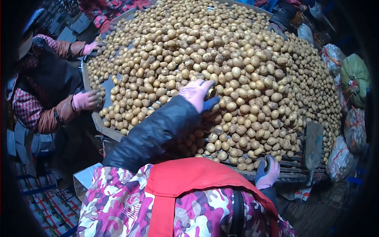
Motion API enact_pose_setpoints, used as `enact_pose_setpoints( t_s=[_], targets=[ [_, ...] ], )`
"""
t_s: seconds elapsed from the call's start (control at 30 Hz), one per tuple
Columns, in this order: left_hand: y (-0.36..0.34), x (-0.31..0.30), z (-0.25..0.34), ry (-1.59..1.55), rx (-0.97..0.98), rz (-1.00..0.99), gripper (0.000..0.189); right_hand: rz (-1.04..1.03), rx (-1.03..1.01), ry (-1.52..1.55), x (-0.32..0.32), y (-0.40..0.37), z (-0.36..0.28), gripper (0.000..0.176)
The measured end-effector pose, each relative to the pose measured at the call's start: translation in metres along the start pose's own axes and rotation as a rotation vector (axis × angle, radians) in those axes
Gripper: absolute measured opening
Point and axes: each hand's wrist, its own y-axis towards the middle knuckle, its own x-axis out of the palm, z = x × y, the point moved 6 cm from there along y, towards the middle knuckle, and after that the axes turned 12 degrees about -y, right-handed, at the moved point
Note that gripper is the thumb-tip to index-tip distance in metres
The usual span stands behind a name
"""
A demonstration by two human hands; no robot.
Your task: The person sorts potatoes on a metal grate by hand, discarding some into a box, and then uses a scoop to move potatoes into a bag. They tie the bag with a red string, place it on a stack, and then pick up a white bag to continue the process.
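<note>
A big heap of potatoes covers a wide slatted table in front of me. My left hand, in a pink glove with dark fingertips, reaches over the middle of the heap. Its thumb and forefinger curve round a dark brownish potato; the other fingers are partly hidden. At the near edge, my right hand, gloved alike, has its thumb and fingers apart and nothing visible between them. Several potatoes lie just beside it.
A flat wooden paddle lies at the table's near right. Filled bags line the right side. A co-worker stands at the left with gloved hands at the rim; other people's hands work along the far edge. A carton stands at lower left.
</note>
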Motion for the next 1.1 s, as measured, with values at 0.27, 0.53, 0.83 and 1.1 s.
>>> enact_pose_setpoints(
  t_s=[0.27,0.53,0.83,1.1],
  targets=[
    [0.003,0.019,-0.046,-0.524,-0.175,-0.061,0.042,0.035,-0.043,0.035,-0.003,0.0,-0.002,0.033],
    [-0.154,-0.095,-0.083,-1.044,-0.388,0.279,0.047,-0.006,-0.209,-0.023,0.037,-0.005,0.033,0.036],
    [-0.481,-0.151,-0.117,-0.935,-0.707,1.273,0.041,-0.047,-0.311,-0.144,0.062,0.005,0.067,0.039],
    [-0.446,-0.115,-0.133,0.307,-0.942,1.034,0.072,-0.111,-0.292,-0.163,0.056,0.005,0.049,0.04]
  ],
)
